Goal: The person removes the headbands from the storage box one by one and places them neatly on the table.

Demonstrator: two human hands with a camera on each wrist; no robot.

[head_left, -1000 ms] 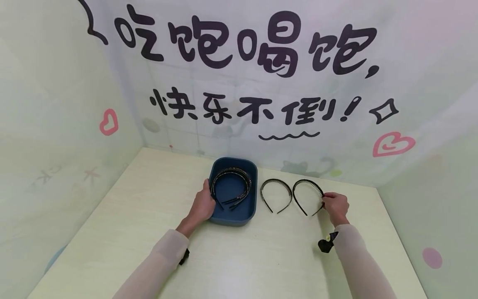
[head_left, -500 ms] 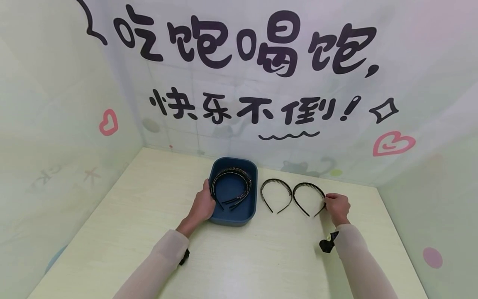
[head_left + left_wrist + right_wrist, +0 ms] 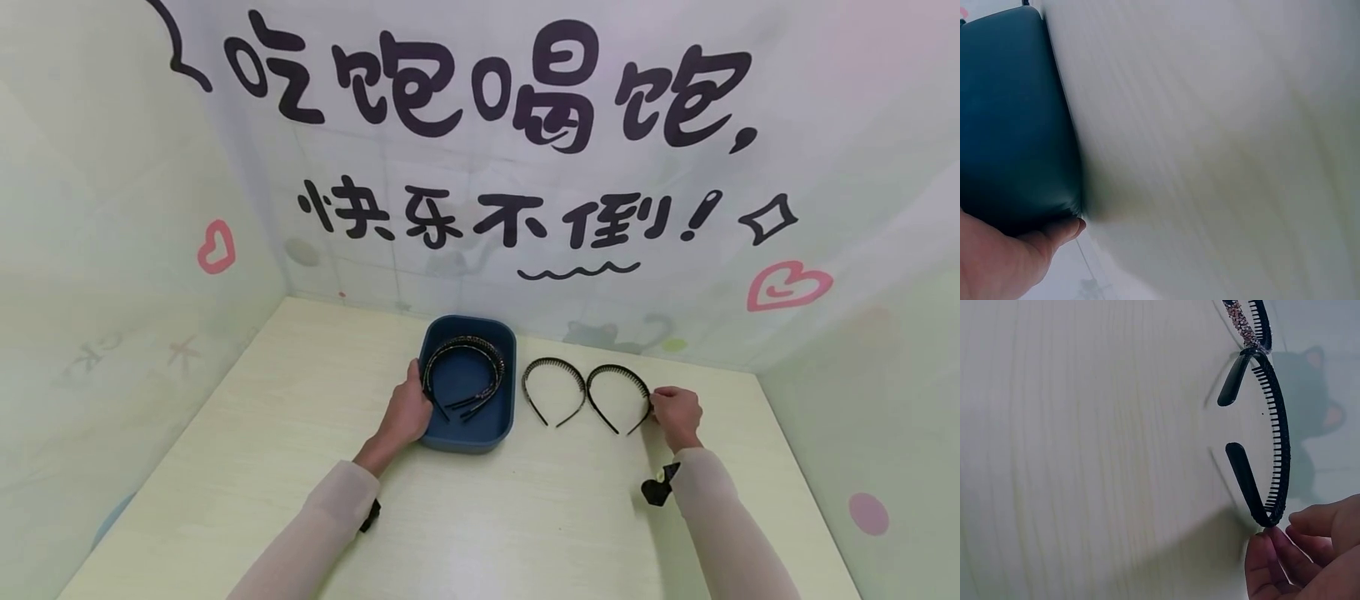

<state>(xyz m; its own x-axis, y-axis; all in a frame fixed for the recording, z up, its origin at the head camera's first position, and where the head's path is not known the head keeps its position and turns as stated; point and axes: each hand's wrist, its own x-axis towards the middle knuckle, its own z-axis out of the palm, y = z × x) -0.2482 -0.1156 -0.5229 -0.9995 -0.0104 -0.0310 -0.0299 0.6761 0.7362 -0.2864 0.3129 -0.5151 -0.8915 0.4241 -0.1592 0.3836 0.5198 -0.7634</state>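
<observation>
On the table, a dark blue box (image 3: pixel 465 446) holds several dark headbands (image 3: pixel 498 367). My left hand (image 3: pixel 408 408) holds its left side; the left wrist view shows the box's outer wall (image 3: pixel 1016 119) with a finger along its lower corner. To the right lie two toothed headbands side by side: a glittery one (image 3: pixel 528 398) and a black one (image 3: pixel 597 413), their sides meeting. My right hand (image 3: pixel 677 414) pinches the black headband at its right side. In the right wrist view, the fingertips (image 3: pixel 1259 547) are at the bend of that band.
The pale wooden table (image 3: pixel 510 533) runs forward to a printed cloth backdrop (image 3: pixel 450 158) with large dark characters. Cloth walls also rise on the left (image 3: pixel 135 275) and right (image 3: pixel 885 400). The box and headbands sit near the back wall.
The black headband has shifted slightly nearer, with a small move right and back left by my right hand. My left hand and the box stay in place.
</observation>
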